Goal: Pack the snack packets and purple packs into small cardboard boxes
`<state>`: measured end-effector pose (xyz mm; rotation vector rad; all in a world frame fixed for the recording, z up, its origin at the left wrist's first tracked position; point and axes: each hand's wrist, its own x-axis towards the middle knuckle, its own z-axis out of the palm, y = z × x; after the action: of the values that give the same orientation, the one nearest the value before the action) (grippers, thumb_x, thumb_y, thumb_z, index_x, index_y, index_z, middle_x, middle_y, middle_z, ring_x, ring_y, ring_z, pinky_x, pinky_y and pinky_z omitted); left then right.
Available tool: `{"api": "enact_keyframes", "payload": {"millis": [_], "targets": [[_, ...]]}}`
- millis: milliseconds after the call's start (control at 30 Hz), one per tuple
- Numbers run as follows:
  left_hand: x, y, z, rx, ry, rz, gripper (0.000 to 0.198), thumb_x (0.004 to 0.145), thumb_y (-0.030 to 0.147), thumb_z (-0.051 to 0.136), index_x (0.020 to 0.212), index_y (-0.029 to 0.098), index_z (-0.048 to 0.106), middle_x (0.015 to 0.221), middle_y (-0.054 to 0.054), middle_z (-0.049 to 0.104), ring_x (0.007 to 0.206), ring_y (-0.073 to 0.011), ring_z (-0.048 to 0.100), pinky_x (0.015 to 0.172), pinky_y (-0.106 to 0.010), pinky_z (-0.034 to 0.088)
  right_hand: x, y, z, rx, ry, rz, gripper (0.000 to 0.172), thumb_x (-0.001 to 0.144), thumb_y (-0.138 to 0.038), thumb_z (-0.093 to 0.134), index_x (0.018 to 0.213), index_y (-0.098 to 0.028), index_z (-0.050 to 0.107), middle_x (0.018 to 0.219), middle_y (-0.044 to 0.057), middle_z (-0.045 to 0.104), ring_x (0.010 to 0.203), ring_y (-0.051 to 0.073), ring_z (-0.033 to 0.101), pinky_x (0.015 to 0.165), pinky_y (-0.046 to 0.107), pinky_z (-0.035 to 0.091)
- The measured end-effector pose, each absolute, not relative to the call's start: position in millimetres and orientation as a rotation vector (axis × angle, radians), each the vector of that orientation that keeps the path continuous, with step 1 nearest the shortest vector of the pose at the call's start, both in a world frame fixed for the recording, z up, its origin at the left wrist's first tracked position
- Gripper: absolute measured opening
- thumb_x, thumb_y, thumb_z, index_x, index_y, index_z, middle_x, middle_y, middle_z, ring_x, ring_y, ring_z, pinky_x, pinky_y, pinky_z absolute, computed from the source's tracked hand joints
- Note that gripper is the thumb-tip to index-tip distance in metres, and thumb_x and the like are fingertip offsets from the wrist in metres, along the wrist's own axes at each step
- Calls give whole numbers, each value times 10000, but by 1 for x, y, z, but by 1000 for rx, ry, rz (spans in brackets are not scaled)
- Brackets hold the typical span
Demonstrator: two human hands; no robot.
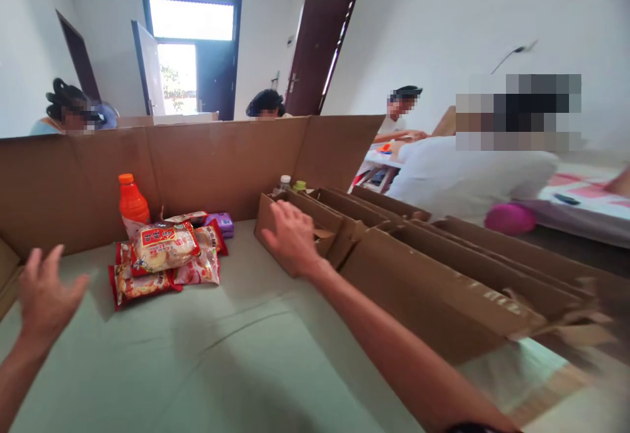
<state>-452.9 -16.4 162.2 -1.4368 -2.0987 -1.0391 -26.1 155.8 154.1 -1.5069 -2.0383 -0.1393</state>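
My left hand (49,292) hovers over the pale green tabletop (197,367) on the left, fingers spread and holding nothing. My right hand (294,239) is at the near left end of an open cardboard box (278,249), fingers stretched out; whether it touches the box I cannot tell. Between the hands lies a pile of snack packets, with a clear-and-red packet (165,247) on top and a red packet (142,287) below. An orange bottle (133,200) stands behind them, beside a purple pack (221,224).
A tall cardboard panel (207,164) walls the table's back. Several long cardboard boxes (428,288) line the right side. Bottles with a white cap (285,180) and a green cap (299,185) show behind the nearest box. Several people sit beyond, one in a white shirt (457,177).
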Motion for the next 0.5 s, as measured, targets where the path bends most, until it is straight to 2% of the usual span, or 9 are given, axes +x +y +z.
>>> {"api": "enact_keyframes", "payload": {"millis": [67, 133, 200, 300, 400, 500], "targets": [[-411, -9, 149, -1539, -2122, -1048, 648, 800, 437, 563, 1389, 178, 479, 1603, -185, 316, 1462, -469, 340, 1195, -630, 296, 6, 178, 162, -1657, -1966, -130, 412, 828, -200, 566, 1211, -63, 625, 1350, 323, 583, 1281, 444, 517, 993, 602, 379], [-371, -9, 133, -1641, -2153, -1035, 605, 812, 428, 562, 1357, 168, 518, 1562, -204, 375, 1448, -435, 387, 1182, -607, 334, 28, 187, 162, -1740, -1988, -69, 217, 808, -194, 548, 953, -118, 691, 1034, 261, 724, 1036, 408, 657, 855, 518, 458], [-334, -17, 116, -1748, -2178, -1027, 601, 815, 409, 574, 1367, 175, 527, 1556, -198, 394, 1450, -380, 412, 1191, -556, 349, 43, 179, 157, -1752, -2048, -13, 147, 805, -207, 532, 763, -173, 669, 820, 186, 735, 846, 358, 695, 747, 442, 474], [-290, -44, 98, -1982, -2240, -1119, 650, 824, 391, 600, 1432, 196, 479, 1591, -186, 361, 1482, -343, 376, 1199, -548, 338, 64, 141, 146, -1627, -2168, 35, 179, 824, -291, 538, 704, -224, 653, 746, 114, 726, 763, 300, 690, 725, 401, 481], [-261, -82, 87, -2140, -2329, -1272, 727, 842, 390, 634, 1510, 266, 377, 1634, -151, 305, 1509, -351, 323, 1199, -597, 318, 83, 81, 139, -1178, -2315, 164, 231, 866, -405, 552, 779, -259, 708, 813, 88, 753, 816, 279, 700, 782, 408, 516], [-247, -120, 76, -2170, -2425, -1407, 900, 820, 397, 707, 1577, 340, 223, 1662, -130, 254, 1511, -379, 307, 1198, -641, 295, 92, 20, 136, -795, -2402, 345, 216, 922, -400, 563, 866, -304, 748, 846, 64, 770, 832, 269, 718, 828, 441, 535]]}}
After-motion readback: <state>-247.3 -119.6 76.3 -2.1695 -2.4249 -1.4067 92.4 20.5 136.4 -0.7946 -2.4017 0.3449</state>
